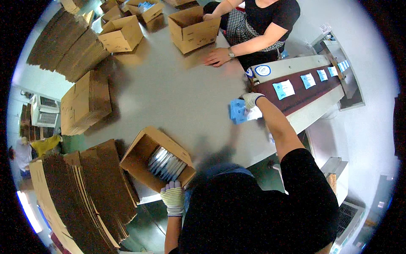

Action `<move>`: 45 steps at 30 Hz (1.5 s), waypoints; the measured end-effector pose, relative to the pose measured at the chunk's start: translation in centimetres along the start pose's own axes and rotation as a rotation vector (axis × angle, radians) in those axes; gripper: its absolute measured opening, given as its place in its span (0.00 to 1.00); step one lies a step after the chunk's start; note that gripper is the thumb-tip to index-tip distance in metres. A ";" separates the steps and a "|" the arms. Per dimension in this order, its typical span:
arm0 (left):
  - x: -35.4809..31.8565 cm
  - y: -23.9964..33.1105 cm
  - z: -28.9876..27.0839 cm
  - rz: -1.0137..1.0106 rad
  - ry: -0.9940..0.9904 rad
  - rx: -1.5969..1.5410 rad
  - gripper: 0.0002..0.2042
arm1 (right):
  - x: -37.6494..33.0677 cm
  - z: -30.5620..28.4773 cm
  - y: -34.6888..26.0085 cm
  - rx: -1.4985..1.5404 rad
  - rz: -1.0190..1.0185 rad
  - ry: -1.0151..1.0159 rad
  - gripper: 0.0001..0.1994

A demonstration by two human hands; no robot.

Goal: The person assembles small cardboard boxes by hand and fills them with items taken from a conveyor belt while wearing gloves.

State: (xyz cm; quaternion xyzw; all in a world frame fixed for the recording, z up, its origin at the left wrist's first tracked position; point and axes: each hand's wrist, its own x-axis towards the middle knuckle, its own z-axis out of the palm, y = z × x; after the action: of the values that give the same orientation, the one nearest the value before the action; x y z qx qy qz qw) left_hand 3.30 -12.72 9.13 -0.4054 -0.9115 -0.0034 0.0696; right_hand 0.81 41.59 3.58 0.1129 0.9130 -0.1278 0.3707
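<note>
My left hand (172, 199), in a striped knit glove, has its fingers hooked over the near edge of an open cardboard box (139, 163). Inside that box stands a row of silvery-blue flat packets (165, 164), tilted and packed side by side. My right hand (253, 100), gloved too, reaches to the table's right side by the conveyor's end. It grips blue-and-white packets (238, 111) lying together there; its fingertips are partly hidden.
More packets (283, 89) sit spaced out on the dark red conveyor belt (296, 95). Across the grey table (177, 93), a co-worker's hand (218, 57) rests near another open box (194, 36). Stacks of flattened cardboard (86, 101) line the left side.
</note>
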 end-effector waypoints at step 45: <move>-1.4 -6.3 -9.6 -0.215 0.298 -0.093 0.23 | -4.8 0.8 -38.9 -0.068 -0.851 0.570 0.09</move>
State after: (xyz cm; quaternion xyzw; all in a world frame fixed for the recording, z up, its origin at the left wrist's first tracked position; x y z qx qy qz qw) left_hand 0.74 -18.54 18.74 -0.3034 -0.9280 -0.1130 0.1845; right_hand -7.01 4.18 12.24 -0.2504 0.9466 -0.2016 0.0258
